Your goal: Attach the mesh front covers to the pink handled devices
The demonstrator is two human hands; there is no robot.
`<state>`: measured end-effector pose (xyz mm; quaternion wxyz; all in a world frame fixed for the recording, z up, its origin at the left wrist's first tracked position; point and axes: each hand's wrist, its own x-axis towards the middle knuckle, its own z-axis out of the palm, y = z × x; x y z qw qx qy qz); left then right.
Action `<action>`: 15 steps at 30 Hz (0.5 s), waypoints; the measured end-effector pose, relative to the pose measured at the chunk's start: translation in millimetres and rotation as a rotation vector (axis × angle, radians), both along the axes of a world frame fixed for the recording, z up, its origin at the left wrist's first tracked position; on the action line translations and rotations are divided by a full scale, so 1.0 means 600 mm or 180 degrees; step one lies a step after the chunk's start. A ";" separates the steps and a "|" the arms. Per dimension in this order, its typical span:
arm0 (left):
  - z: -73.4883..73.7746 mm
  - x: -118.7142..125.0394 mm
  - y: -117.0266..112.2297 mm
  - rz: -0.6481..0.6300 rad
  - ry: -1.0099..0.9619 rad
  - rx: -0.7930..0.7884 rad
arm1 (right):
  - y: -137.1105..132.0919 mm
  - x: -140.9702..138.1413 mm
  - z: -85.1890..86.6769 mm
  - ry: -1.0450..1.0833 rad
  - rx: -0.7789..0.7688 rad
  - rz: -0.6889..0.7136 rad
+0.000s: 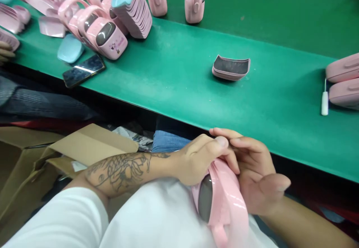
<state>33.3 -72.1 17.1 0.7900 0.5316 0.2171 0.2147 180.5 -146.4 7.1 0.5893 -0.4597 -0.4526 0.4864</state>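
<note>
Against my white shirt sits a pink plastic case (pixel 234 207) with a loop handle and a dark, glossy window, tilted and partly out of view at the bottom. My left hand (pixel 200 158) is closed on its upper end, thumb on top and fingers curled over. At the case's other side is my right hand (pixel 255 173), its palm facing the case, the fingers half bent and the thumb spread away. The fingertips of both hands meet near the top of the case, and what lies under them is hidden.
On the green table (pixel 174 76) lie a dark, pink-rimmed curved cover (pixel 231 68), a phone (pixel 84 70) and a white-handled screwdriver (pixel 324 102). Similar pink cases (pixel 108 40) and a stack of trays (pixel 134 12) stand at the back left. An open cardboard box (pixel 95 143) is at lower left.
</note>
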 end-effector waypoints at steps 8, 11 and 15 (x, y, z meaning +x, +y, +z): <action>0.007 0.004 -0.008 -0.0020 0.0018 0.0081 | -0.002 0.020 0.005 -0.0001 -0.0279 0.0596; 0.009 0.007 -0.008 0.0099 0.0036 -0.0193 | -0.002 0.032 0.005 -0.0280 -0.0217 0.0672; -0.005 0.000 0.009 0.0255 -0.0159 -0.0533 | -0.018 0.049 -0.007 -0.0771 0.0186 0.0558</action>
